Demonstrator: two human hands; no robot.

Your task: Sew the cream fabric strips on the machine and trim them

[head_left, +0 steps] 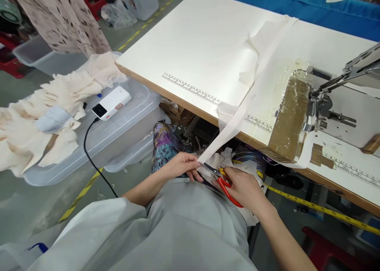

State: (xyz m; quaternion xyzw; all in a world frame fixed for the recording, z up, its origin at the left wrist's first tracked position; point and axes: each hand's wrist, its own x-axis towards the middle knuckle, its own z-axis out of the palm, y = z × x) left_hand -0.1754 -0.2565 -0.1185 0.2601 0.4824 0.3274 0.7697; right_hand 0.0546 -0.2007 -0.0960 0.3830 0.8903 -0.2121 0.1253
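A long cream fabric strip (pixel 234 124) hangs over the front edge of the white sewing table (pixel 190 37) down to my lap. My left hand (pixel 185 166) pinches its lower end between thumb and fingers. Close on the right, my right hand (pixel 242 186) is wrapped round red-handled scissors (pixel 228 192), whose blades point left at the strip beside my left fingertips. Cream scraps (pixel 222 160) lie on my lap under both hands. A yellow measuring tape (pixel 314 207) runs from behind my right hand to the right.
A sewing machine (pixel 320 104) stands on the table's right side. At the left, a lidded plastic bin (pixel 118 124) bears ruffled cream fabric (pixel 68 84) and a white power bank (pixel 111 103) with a black cable. Behind the table is blue cloth (pixel 261 1).
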